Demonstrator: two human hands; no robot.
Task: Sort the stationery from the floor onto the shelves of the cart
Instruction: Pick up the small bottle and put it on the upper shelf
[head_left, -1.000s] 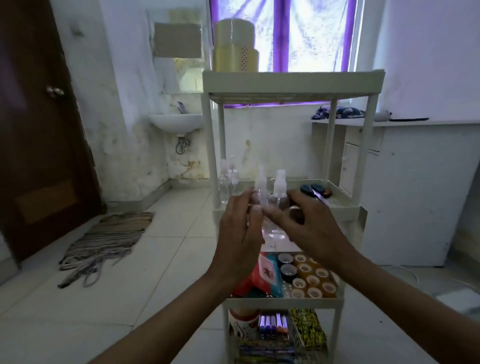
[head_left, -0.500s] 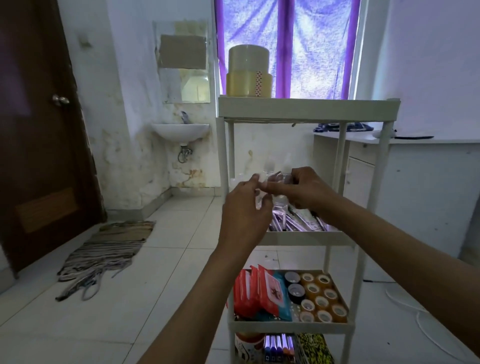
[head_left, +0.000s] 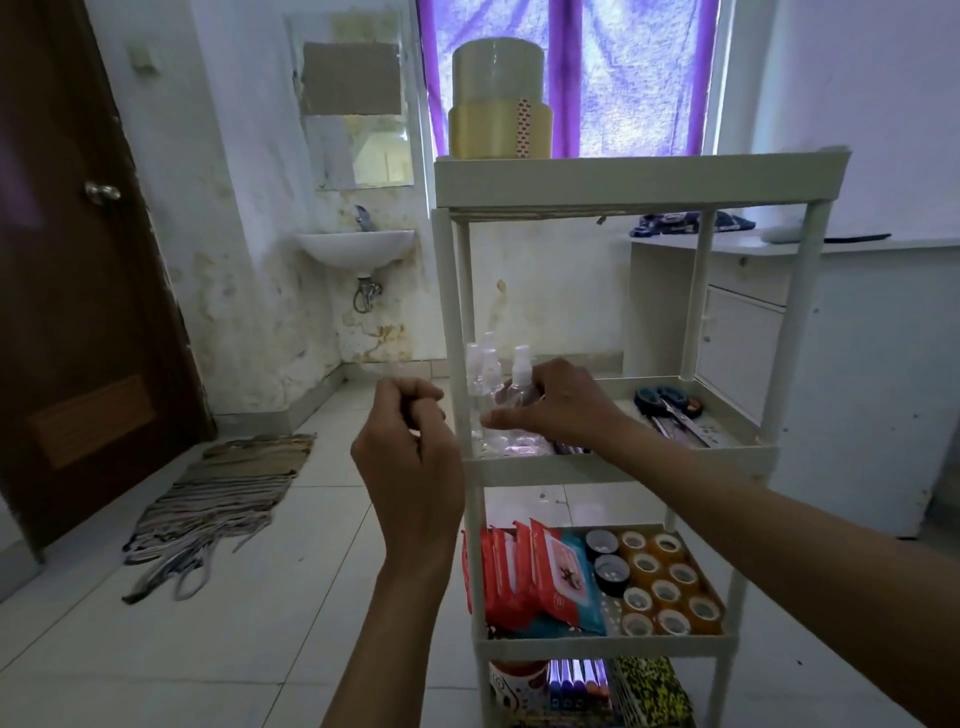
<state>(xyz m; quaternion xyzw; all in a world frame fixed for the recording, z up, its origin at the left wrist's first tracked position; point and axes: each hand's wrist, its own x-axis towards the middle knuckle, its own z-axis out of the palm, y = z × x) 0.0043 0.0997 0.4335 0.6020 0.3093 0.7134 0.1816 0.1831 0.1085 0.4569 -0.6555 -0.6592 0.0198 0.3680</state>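
Cart (head_left: 639, 179): tape stack (head_left: 500, 110) on top shelf, left end. Shelf 2: spray bottles (head_left: 493, 384) at left, scissors (head_left: 670, 408) at right. Shelf 3: wipe packs (head_left: 540, 577) left, tape rolls (head_left: 660, 582) right. Bottom shelf: markers (head_left: 576, 686). Sink (head_left: 356, 248) and rug (head_left: 218, 499) left of cart; tabletop (head_left: 852, 244) behind, right.

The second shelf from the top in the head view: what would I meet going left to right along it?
Clear spray bottles → right hand gripping one bottle → scissors.
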